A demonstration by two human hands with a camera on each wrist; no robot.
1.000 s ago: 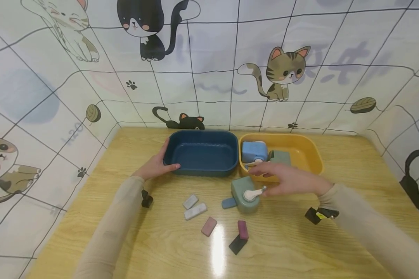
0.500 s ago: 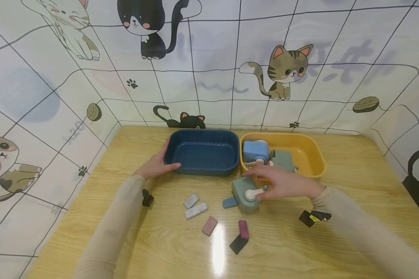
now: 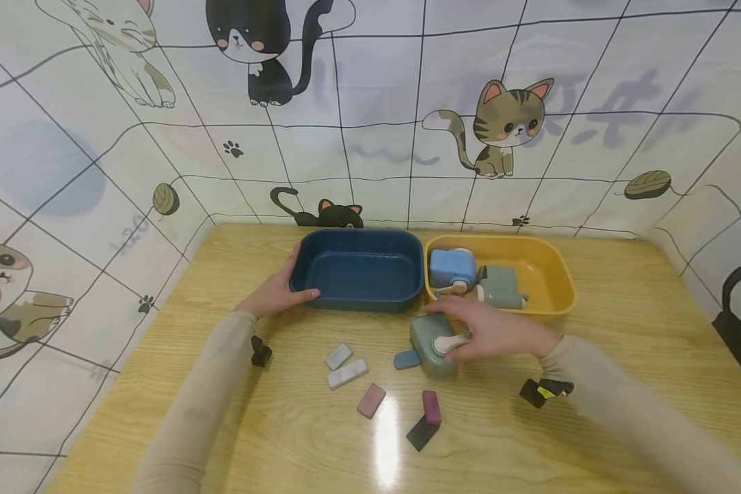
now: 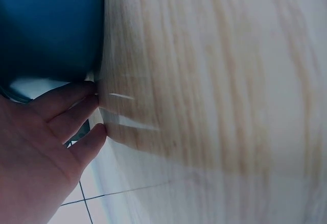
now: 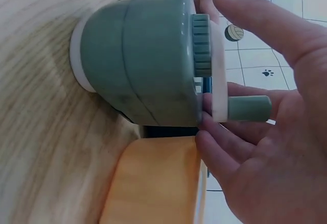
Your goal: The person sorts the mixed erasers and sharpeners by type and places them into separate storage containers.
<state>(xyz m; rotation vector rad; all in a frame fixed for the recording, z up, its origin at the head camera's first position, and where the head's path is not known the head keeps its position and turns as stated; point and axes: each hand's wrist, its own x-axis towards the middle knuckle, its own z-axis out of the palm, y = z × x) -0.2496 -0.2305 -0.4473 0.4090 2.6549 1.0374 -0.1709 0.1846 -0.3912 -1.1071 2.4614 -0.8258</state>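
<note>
My left hand (image 3: 274,293) rests at the left end of the dark blue bin (image 3: 358,304), thumb along the front wall. In the left wrist view, the fingers of the left hand (image 4: 41,147) reach the table beside the bin wall (image 4: 56,30). A green hand-crank pencil sharpener (image 3: 427,336) stands in front of the bins. Around its crank side is my right hand (image 3: 490,329), loosely bent. The right wrist view shows the sharpener (image 5: 143,60) upright, crank between the thumb and fingers of the right hand (image 5: 276,157); the thumb is apart from the body.
A yellow bin (image 3: 546,274) holds a blue sharpener (image 3: 451,266) and another green one (image 3: 500,286). A blue flat piece (image 3: 406,359) touches the front sharpener. Grey blocks (image 3: 347,374), a pink block (image 3: 371,401), a magenta block (image 3: 431,407) and a black block (image 3: 422,433) lie nearer.
My right hand has moved left and slightly down, closer around the sharpener, covering the crank's end. More of the green sharpener in the yellow bin shows. The left hand stays put.
</note>
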